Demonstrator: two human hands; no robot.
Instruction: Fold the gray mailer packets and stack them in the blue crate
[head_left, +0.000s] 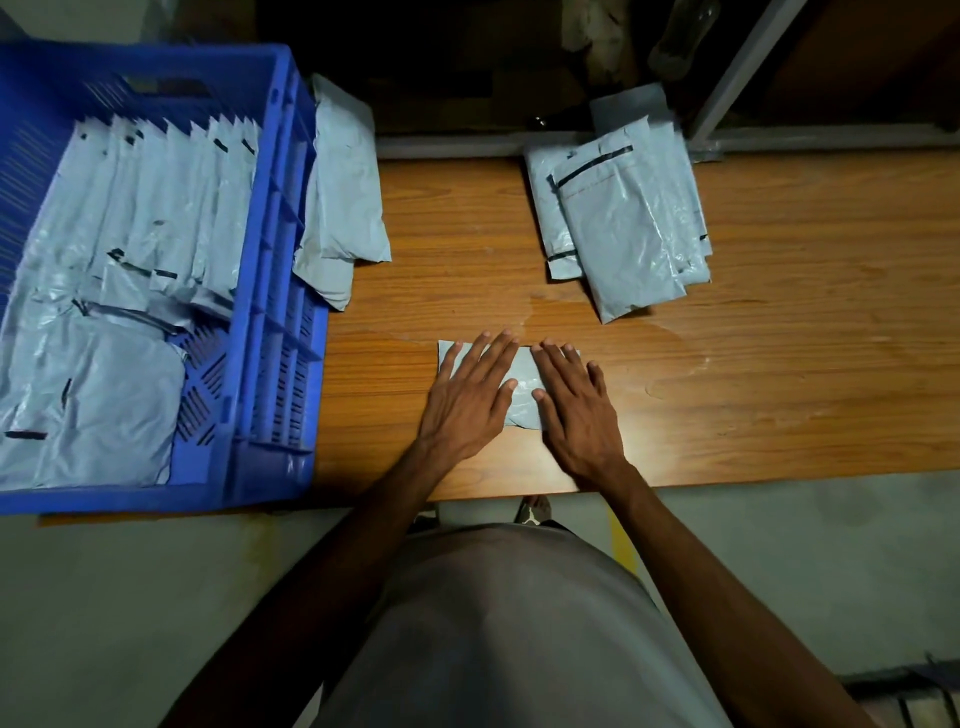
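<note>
Both hands, left (467, 400) and right (576, 410), press flat-fingered on a folded gray packet (522, 387).

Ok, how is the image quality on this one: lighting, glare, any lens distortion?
Head view: light is uneven, bright on the wooden table and blue crate, while the background behind the table and the forearms fall into deep shadow. A sheen of glare marks the tabletop beside the unfolded packets. Wide-angle distortion bows the crate's edges. Both hands, left and right, look sharp on the packet.
</note>
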